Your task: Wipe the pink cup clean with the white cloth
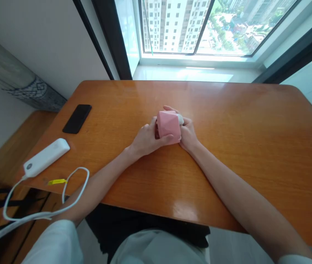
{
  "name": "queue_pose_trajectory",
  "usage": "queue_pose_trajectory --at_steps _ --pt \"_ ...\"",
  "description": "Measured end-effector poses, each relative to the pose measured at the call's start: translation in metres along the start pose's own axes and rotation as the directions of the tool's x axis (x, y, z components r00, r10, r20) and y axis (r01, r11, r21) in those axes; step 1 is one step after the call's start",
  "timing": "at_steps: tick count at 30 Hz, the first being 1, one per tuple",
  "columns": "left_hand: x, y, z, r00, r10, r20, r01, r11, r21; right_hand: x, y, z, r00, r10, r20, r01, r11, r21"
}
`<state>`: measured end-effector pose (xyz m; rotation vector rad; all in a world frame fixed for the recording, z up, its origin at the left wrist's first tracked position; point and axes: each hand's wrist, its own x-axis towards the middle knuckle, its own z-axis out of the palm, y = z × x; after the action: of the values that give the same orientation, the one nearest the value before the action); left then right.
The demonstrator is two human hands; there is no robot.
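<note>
A small pink faceted block-like object is held just above or on the middle of the wooden table; I cannot make out its exact kind. My left hand grips it from the left, thumb across its near lower edge. A dark reddish part shows at its left side, next to the fingers. On its right side sits a rounded white part. My right hand is closed around that right side, with a finger stretched out behind the block. Most of the right fingers are hidden by the pink object.
The wooden table stands before a window. At its left lie a black phone and a white power strip. A white cable with a yellow tag loops by my left forearm.
</note>
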<state>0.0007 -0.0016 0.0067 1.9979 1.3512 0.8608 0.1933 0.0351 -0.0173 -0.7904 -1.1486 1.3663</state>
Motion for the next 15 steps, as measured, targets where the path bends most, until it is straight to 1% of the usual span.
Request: queue_pose_trajectory --at_steps 1,2,4,5,6,7,8,9,10,11,12,13,14,15 --pt "0.001 0.005 -0.005 0.996 -0.075 0.048 0.073 0.996 0.057 0.000 -0.001 0.000 1.000 0.000 0.014 0.000 1.000 -0.009" --pt "0.003 0.009 -0.011 0.989 -0.125 0.072 0.114 0.984 0.136 -0.001 -0.001 0.001 1.000 0.003 0.023 -0.003 1.000 -0.017" --pt "0.004 0.018 -0.025 0.983 -0.163 0.084 0.132 0.947 0.294 -0.002 -0.002 0.002 1.000 0.021 0.015 -0.021 0.999 -0.026" --pt "0.001 0.023 -0.032 0.983 -0.162 0.086 0.123 0.931 0.344 -0.002 -0.003 0.003 0.999 0.036 -0.005 -0.036 0.999 -0.022" --pt "-0.006 0.029 -0.039 0.985 -0.147 0.088 0.106 0.927 0.359 -0.002 -0.004 0.005 0.998 0.055 -0.033 -0.055 0.998 -0.011" --pt "-0.018 0.036 -0.043 0.989 -0.115 0.098 0.075 0.936 0.343 -0.002 -0.006 0.006 0.995 0.074 -0.066 -0.074 0.997 0.003" --pt "-0.035 0.044 -0.043 0.995 -0.063 0.081 0.037 0.956 0.292 -0.002 -0.007 0.008 0.991 0.092 -0.099 -0.090 0.996 0.018" --pt "-0.057 0.052 -0.040 0.997 0.011 0.073 -0.025 0.979 0.200 -0.002 -0.009 0.009 0.986 0.105 -0.131 -0.101 0.994 0.035" --pt "-0.084 0.060 -0.032 0.983 0.126 0.136 -0.135 0.989 0.065 -0.001 -0.010 0.010 0.981 0.115 -0.156 -0.108 0.993 0.049" --pt "-0.114 0.066 -0.020 0.935 0.269 0.232 -0.252 0.962 -0.103 -0.001 -0.011 0.011 0.978 0.121 -0.172 -0.113 0.992 0.059" --pt "-0.145 0.070 -0.004 0.847 0.392 0.359 -0.306 0.912 -0.274 -0.001 -0.011 0.012 0.976 0.125 -0.180 -0.115 0.991 0.064" --pt "-0.175 0.071 0.013 0.710 0.438 0.551 -0.268 0.892 -0.363 -0.001 -0.011 0.011 0.976 0.127 -0.178 -0.117 0.991 0.065" --pt "-0.201 0.070 0.031 0.571 0.411 0.710 -0.205 0.910 -0.361 -0.002 -0.011 0.011 0.977 0.128 -0.168 -0.120 0.991 0.058" --pt "-0.223 0.068 0.048 0.486 0.326 0.811 -0.131 0.945 -0.301 -0.002 -0.010 0.010 0.980 0.129 -0.153 -0.124 0.991 0.046"
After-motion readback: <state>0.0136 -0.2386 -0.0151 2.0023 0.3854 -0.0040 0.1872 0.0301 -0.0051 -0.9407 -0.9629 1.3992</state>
